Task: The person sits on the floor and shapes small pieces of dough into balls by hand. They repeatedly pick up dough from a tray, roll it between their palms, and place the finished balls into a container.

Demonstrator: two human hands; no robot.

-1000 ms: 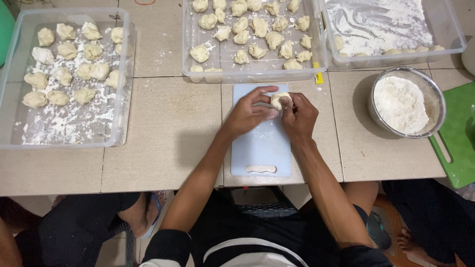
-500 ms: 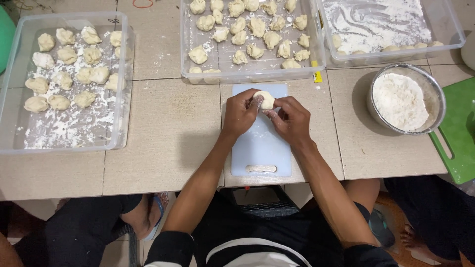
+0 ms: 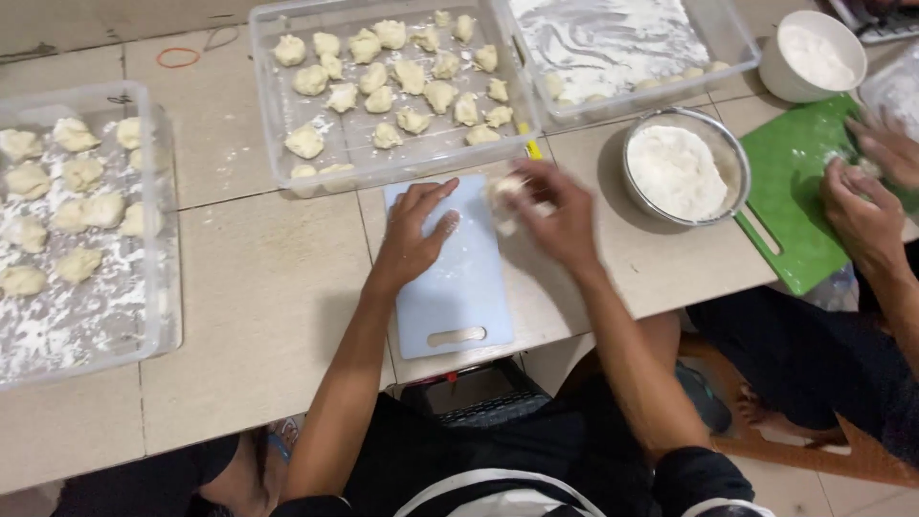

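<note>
Tiled table point(image 3: 258, 287) w/ floury clear trays: I see my left hand point(image 3: 414, 237) flat and open on the pale blue board point(image 3: 450, 287), holding nothing. My right hand point(image 3: 555, 215) is curled round a dough piece point(image 3: 504, 196), blurred, just right of board, near the metal flour bowl point(image 3: 682, 168). Co-worker's hands point(image 3: 866, 206) on green board point(image 3: 799, 206)

Even indoor light, slight motion blur

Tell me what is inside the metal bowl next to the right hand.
The metal bowl holds a heap of white flour that fills most of it. Whatever lies beneath the flour, and the bowl's bottom, is covered. The right hand holds a blurred dough piece beside it.
</note>
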